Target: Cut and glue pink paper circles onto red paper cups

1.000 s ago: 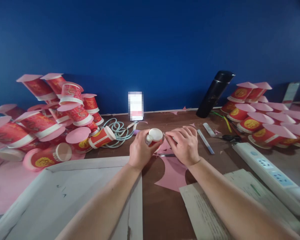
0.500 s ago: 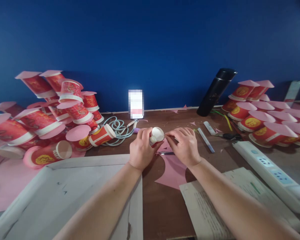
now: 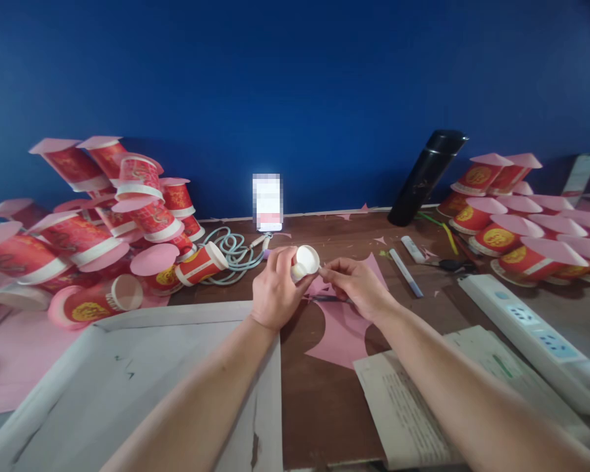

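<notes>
My left hand (image 3: 276,288) is closed around a small white round thing (image 3: 307,258) with a raised rim; its exact kind I cannot make out. At that thing's right edge, my right hand (image 3: 356,285) has thumb and forefinger pinched together. Whatever those fingertips hold, if anything, is too small to name. Below both hands lies a cut piece of pink paper (image 3: 344,334) with curved edges. A thin dark metal strip (image 3: 328,299) rests across its upper part.
Red paper cups (image 3: 81,239) with pink paper discs pile up at left; more cups (image 3: 501,242) stand at right. A phone (image 3: 269,203), coiled cable (image 3: 231,252), black flask (image 3: 425,177), marker (image 3: 406,272), power strip (image 3: 526,318), white board (image 3: 177,367) and printed papers (image 3: 408,406) surround the hands.
My right hand has rotated and lowered slightly, with its fingers still at the white thing's edge. My left hand, with the white thing, has shifted a little left and up.
</notes>
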Available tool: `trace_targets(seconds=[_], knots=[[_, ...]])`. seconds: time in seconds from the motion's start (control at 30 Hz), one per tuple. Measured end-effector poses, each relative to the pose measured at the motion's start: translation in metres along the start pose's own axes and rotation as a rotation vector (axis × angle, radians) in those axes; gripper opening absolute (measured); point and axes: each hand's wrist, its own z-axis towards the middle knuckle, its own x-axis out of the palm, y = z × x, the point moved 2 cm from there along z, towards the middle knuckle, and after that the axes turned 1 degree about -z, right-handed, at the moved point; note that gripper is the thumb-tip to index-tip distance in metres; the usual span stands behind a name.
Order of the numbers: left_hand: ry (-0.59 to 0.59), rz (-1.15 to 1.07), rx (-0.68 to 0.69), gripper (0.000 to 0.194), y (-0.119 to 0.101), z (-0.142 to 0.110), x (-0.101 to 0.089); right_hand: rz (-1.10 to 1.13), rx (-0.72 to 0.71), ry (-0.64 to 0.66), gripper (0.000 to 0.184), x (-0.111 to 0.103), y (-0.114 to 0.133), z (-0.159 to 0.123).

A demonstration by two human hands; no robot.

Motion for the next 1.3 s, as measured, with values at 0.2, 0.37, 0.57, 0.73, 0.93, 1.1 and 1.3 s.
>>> trace_targets(seconds=[0.2,0.37,0.57,0.73,0.93,1.1,1.3], knots=[[0.003,-0.034,-0.022,0.056,0.0027,0.0002,-0.0008,0.184,0.046,0.104,0.029,0.0048,0.0018,-0.003],[-0.009,-0.05,0.044,0.055,0.0029,-0.0005,0.0005,0.293,0.099,0.168,0.029,0.0055,0.0018,-0.0031],[-0.053,-0.071,0.108,0.053,0.002,-0.0001,-0.0019,0.349,0.18,0.242,0.031,0.0061,0.0002,-0.0043],[-0.021,-0.068,0.108,0.054,0.0029,0.0,-0.0025,0.38,0.203,0.27,0.029,0.0067,0.0005,-0.0054],[0.0,-0.088,0.133,0.053,0.0034,0.0,-0.0024,0.399,0.229,0.278,0.028,0.0055,0.002,-0.0058],[0.001,-0.109,0.159,0.052,0.0035,0.001,-0.0035,0.42,0.255,0.275,0.03,0.0045,0.0002,-0.0049],[0.012,-0.138,0.209,0.051,0.004,0.0018,-0.005,0.442,0.276,0.284,0.03,0.0055,-0.0007,-0.0056]])
